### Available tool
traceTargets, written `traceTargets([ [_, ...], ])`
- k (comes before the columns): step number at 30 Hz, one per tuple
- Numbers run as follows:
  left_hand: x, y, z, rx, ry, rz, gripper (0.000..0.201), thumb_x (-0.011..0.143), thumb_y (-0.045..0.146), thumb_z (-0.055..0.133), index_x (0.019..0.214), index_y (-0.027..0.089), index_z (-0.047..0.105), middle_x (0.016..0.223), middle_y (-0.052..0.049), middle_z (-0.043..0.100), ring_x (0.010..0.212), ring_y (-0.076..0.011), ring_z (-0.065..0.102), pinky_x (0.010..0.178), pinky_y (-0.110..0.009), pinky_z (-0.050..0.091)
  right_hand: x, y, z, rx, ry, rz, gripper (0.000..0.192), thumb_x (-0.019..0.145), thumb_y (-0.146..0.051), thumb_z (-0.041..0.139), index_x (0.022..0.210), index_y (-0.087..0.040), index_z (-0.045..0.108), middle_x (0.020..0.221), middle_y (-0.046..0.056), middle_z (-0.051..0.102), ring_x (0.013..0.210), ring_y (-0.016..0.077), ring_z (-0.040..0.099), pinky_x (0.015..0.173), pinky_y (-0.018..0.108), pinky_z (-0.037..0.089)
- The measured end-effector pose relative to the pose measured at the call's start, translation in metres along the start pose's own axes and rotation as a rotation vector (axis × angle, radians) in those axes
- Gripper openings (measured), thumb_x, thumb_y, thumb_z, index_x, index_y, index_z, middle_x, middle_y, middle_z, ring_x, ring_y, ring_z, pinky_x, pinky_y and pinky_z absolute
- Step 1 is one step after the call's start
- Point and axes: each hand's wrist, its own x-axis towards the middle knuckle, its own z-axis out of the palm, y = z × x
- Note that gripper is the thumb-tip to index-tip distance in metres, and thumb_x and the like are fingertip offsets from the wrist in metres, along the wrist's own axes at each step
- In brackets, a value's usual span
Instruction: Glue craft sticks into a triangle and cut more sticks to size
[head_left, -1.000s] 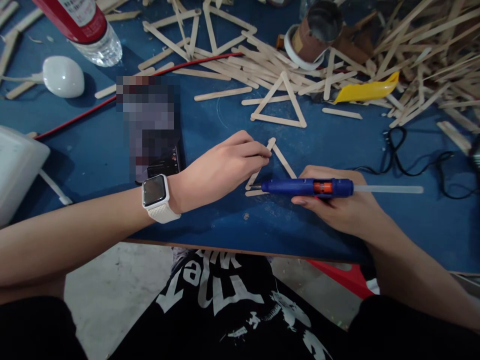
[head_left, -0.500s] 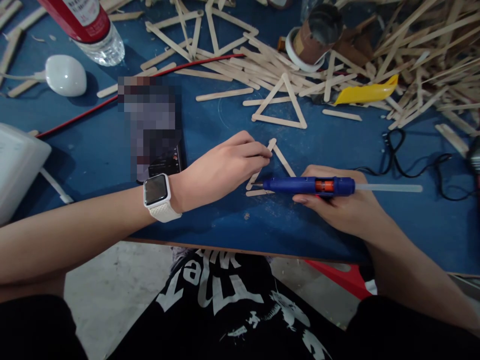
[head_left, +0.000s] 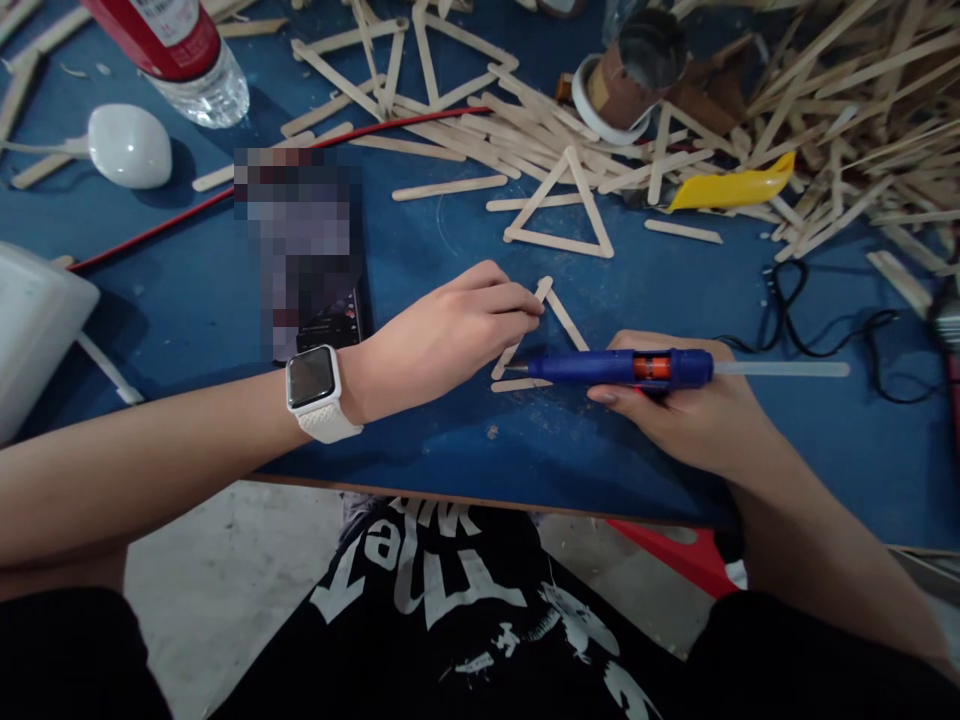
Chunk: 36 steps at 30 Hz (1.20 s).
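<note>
While the left hand [head_left: 442, 335] pinches the upper part of a small stick triangle [head_left: 559, 318], its fingertips closed on the left-leaning stick just below the apex, the frame lies flat on the blue table [head_left: 465, 450] — a hold that looks meant to keep the sticks from sliding apart. The right hand [head_left: 675, 405] is wrapped around a blue glue gun [head_left: 615, 368], which lies nearly level, its nozzle pointing at the triangle's lower left corner where the bottom stick meets the slanted one; the tip seems to touch or hover just over that joint, and I cannot tell which. A clear glue stick [head_left: 780, 369] juts from the gun's back end, away from the triangle.

Beyond the small triangle, farther from the person, lies a finished triangle [head_left: 559, 240] of the same sticks, flat and apart from it. Farther out and to the right of the triangle spreads a loose heap of sticks [head_left: 840, 110], with a yellow tool [head_left: 731, 185] at its edge and a tape roll [head_left: 600, 100] just beside. To the triangle's left a phone [head_left: 322, 320] lies near the watch-bearing wrist — within glance, it seems. A black cord [head_left: 825, 320] trails to the right of the triangle.
</note>
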Motion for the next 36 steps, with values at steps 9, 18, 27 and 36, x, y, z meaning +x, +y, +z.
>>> traceTargets([
  [9,-0.0003,0.0009,-0.0009,-0.037,-0.024,-0.034,0.031,0.127,0.015,0.059,0.134,0.01,0.089,0.148,-0.015,0.088,0.133,-0.0292,0.079,0.115,-0.048,0.074,0.002,-0.0027,0.0006,0.013,0.0,0.011,0.068,0.114,-0.083,0.075,0.082,-0.026,0.056,0.073,-0.003,0.058,0.061,0.0165,0.048,0.062,0.039,0.036],
  [18,-0.0008,0.0013,-0.0018,-0.071,-0.057,-0.065,0.035,0.129,0.016,0.055,0.138,0.012,0.088,0.151,-0.016,0.087,0.137,-0.0287,0.077,0.118,-0.048,0.071,-0.0006,0.0028,0.0019,0.017,-0.022,-0.017,0.063,0.115,-0.077,0.078,0.085,-0.025,0.059,0.078,-0.003,0.063,0.065,0.0167,0.054,0.064,0.038,0.039],
  [27,-0.0004,0.0011,-0.0009,-0.047,-0.039,-0.044,0.032,0.127,0.014,0.058,0.137,0.009,0.089,0.149,-0.016,0.087,0.135,-0.0291,0.078,0.118,-0.047,0.072,0.0007,-0.0008,0.005,0.03,-0.003,0.013,0.069,0.113,-0.085,0.075,0.082,-0.026,0.057,0.075,-0.002,0.061,0.064,0.0177,0.053,0.064,0.038,0.039],
  [36,-0.0002,0.0004,0.0,-0.054,-0.052,-0.058,0.033,0.128,0.015,0.058,0.137,0.011,0.089,0.152,-0.016,0.087,0.138,-0.0295,0.078,0.12,-0.049,0.072,0.0015,0.0008,0.0054,0.019,0.011,0.021,0.071,0.113,-0.086,0.074,0.08,-0.027,0.052,0.074,-0.002,0.058,0.062,0.0175,0.051,0.062,0.038,0.039],
])
